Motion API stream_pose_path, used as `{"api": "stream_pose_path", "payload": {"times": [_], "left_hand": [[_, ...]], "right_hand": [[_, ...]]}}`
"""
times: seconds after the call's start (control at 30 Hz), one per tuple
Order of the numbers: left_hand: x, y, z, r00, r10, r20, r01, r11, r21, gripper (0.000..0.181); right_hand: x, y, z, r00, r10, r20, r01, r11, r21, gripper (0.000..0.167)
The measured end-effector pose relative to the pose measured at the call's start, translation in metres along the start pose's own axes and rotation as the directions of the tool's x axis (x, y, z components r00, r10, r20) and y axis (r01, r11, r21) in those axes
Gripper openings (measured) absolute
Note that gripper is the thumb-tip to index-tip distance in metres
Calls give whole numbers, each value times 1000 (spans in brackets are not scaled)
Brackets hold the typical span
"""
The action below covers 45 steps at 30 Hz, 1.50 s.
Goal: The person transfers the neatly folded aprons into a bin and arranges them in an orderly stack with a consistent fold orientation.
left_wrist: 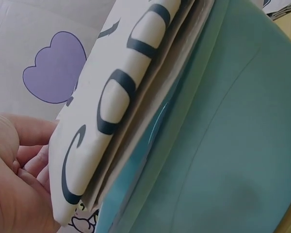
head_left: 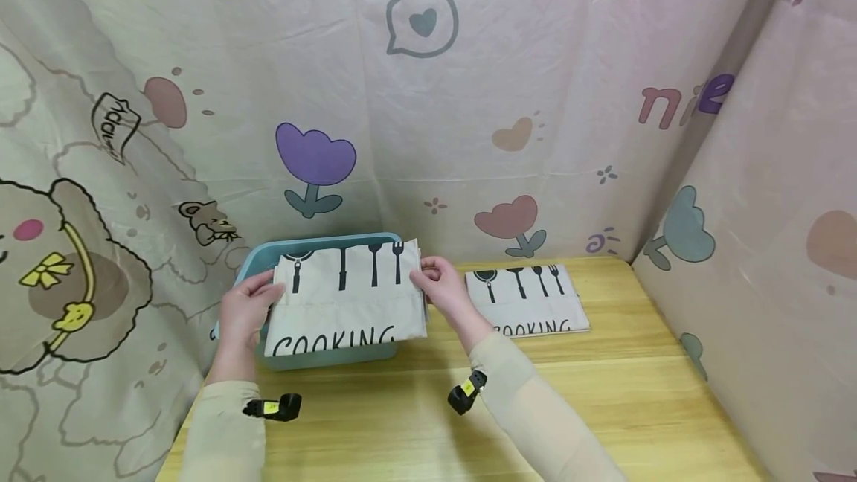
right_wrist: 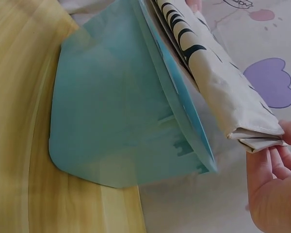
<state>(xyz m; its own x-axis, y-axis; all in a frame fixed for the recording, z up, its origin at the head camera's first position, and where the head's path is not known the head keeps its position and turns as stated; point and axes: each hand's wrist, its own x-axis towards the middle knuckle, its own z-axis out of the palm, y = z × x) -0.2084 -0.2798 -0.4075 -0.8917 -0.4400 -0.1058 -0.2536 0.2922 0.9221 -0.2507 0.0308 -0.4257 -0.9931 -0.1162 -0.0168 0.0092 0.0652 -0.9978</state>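
A folded white cloth printed COOKING (head_left: 344, 311) is held over a blue-green plastic bin (head_left: 328, 359), covering most of its opening. The left hand (head_left: 246, 311) pinches the cloth's left edge, thumb on top; the left wrist view shows this hand (left_wrist: 24, 170) at a corner of the cloth (left_wrist: 116, 97). At the opposite edge the right hand (head_left: 447, 288) pinches the cloth between thumb and fingers. In the right wrist view, the folded layers (right_wrist: 233, 102) show at the right hand (right_wrist: 276, 174). The bin's inside is mostly hidden.
A second folded cloth with the same print (head_left: 529, 303) lies on the wooden table (head_left: 602, 393), right of the bin. Printed fabric (head_left: 415, 110) hangs behind the table and along both sides. Black wrist-worn devices (head_left: 281, 407) are on both sleeves.
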Motion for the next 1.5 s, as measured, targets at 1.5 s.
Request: {"api": "stream_pose_path", "payload": {"times": [1.5], "left_hand": [[42,28,-30,993,-33,-110,35,999,15,49]], "right_hand": [[32,-24,41,999,-48,16,48,998,-28,29]]}}
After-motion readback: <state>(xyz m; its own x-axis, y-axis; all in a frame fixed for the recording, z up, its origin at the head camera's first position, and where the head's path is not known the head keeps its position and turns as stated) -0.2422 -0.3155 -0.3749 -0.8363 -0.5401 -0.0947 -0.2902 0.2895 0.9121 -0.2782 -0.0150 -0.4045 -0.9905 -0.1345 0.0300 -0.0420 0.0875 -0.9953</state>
